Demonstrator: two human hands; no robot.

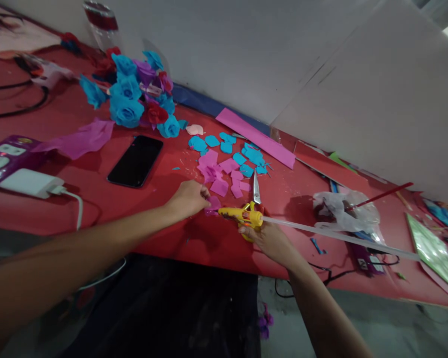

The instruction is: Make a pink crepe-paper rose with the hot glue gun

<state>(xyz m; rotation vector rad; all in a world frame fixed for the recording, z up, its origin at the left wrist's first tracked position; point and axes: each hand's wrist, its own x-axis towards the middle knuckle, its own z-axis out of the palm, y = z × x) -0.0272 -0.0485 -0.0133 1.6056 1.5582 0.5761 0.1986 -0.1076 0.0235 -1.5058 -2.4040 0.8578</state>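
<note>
Between the fingertips of my left hand (pixel 191 199) is a purple paper petal (pixel 212 205), pinched near its edge. My right hand (pixel 271 241) is wrapped round a yellow hot glue gun (pixel 242 215), whose nozzle meets or nearly meets the petal. A long clear glue stick (pixel 339 237) sticks out of the gun's back to the right. Just beyond the hands lie loose pink paper pieces (pixel 219 186) and blue paper petals (pixel 253 154). Scissors (pixel 256 189) rest behind the gun, their handles partly hidden by it.
A bunch of blue, red and purple paper flowers (pixel 127 107) stands at the back left. Nearby are a black phone (pixel 135 161), a purple extension board (pixel 13 154) and a white charger (pixel 32 183). Rightward lie a pink paper strip (pixel 256 136) and a crumpled plastic bag (pixel 362 211).
</note>
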